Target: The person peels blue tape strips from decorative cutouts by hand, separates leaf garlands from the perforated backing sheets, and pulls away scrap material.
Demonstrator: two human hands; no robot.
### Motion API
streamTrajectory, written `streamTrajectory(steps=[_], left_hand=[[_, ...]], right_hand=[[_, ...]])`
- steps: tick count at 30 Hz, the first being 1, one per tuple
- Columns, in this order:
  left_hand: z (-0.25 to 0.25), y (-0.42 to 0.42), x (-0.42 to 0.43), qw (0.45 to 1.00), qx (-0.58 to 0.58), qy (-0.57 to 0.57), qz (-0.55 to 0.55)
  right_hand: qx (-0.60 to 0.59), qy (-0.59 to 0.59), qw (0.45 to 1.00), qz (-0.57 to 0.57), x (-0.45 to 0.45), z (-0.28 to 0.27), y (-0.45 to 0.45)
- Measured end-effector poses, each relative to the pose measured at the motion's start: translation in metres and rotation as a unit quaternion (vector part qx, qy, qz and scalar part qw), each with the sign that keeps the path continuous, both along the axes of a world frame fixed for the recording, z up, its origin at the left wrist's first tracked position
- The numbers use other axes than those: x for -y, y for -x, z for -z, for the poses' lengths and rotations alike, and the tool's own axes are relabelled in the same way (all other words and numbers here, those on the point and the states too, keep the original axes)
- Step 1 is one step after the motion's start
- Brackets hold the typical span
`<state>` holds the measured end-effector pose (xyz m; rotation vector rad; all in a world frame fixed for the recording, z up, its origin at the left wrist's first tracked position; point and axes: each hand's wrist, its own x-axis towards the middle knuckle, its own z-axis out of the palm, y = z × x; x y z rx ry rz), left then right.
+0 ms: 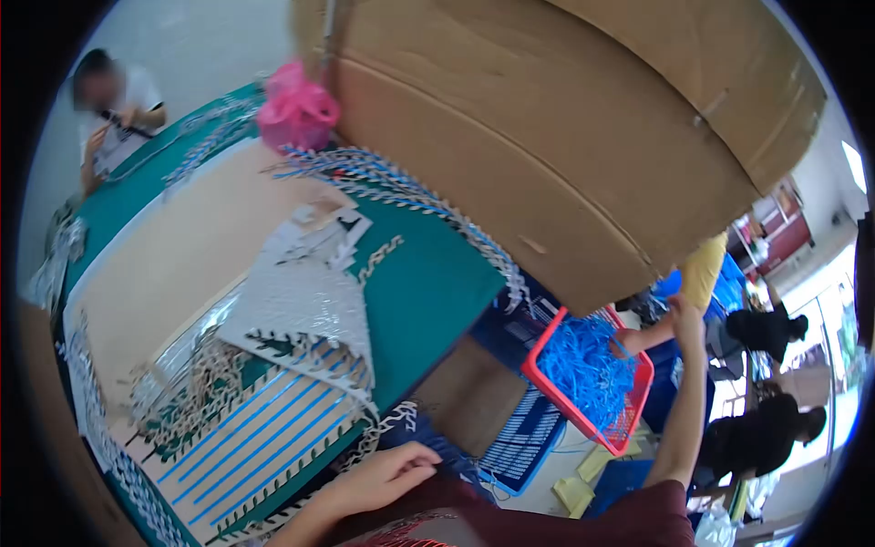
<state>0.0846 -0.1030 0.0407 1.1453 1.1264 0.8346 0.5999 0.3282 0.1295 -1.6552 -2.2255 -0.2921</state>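
Red basket [642,401] near the green bench [428,283], heaped with blue strips [583,360]; pink bag [296,111] on the bench, contents hidden; left hand [392,474] loosely curled, nothing held; right hand [685,319] by the basket, grip indeterminable

The bench [428,296] was deep green, the large sheet [173,264] pale beige, the panel [264,442] beige with parallel blue stripes. Blue shreds [583,360] filled a red basket [567,407]; the cardboard [510,137] was brown, the bag [296,109] hot pink, the sleeve [638,518] maroon.
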Motion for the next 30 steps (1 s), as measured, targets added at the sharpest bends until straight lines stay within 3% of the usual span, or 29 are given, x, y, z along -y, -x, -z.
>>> streamTrajectory(steps=[3,8,10,12,14,17,19,21,23,24,27,30], left_hand=[[-0.005,0.012,0.017,0.998,-0.002,0.061,-0.032],[-0.005,0.026,0.039,0.993,0.018,0.082,-0.081],[-0.002,0.030,0.049,0.990,0.038,0.088,-0.104],[-0.004,0.032,0.056,0.987,0.048,0.090,-0.125],[0.002,0.037,0.062,0.986,0.068,0.074,-0.136],[-0.001,0.043,0.071,0.982,0.070,0.074,-0.157],[0.003,0.048,0.077,0.980,0.079,0.062,-0.173],[0.003,0.052,0.083,0.975,0.090,0.052,-0.197],[0.011,0.056,0.091,0.963,0.129,0.042,-0.232],[0.014,0.058,0.093,0.957,0.149,0.037,-0.248],[0.008,0.071,0.090,0.938,0.147,0.059,-0.307],[0.014,0.083,0.083,0.906,0.165,0.019,-0.389]], right_hand=[[0.006,0.069,0.997,0.031,0.006,0.031,0.031],[0.125,0.130,0.983,0.040,0.004,0.141,0.025],[0.089,0.129,0.988,-0.009,0.004,0.202,0.007],[0.126,0.218,0.965,0.071,0.031,0.210,0.034],[0.109,0.244,0.961,0.072,0.036,0.239,0.026],[0.179,0.251,0.950,0.050,0.055,0.246,0.032],[0.246,0.276,0.928,0.047,0.052,0.246,0.042],[0.329,0.317,0.887,0.069,0.078,0.199,0.089],[0.169,0.324,0.931,0.011,0.119,0.137,0.171],[0.086,0.316,0.941,-0.080,0.138,0.109,0.211],[-0.163,0.253,0.908,-0.291,0.192,0.055,0.337],[-0.128,0.110,0.855,-0.490,0.240,0.025,0.443]])
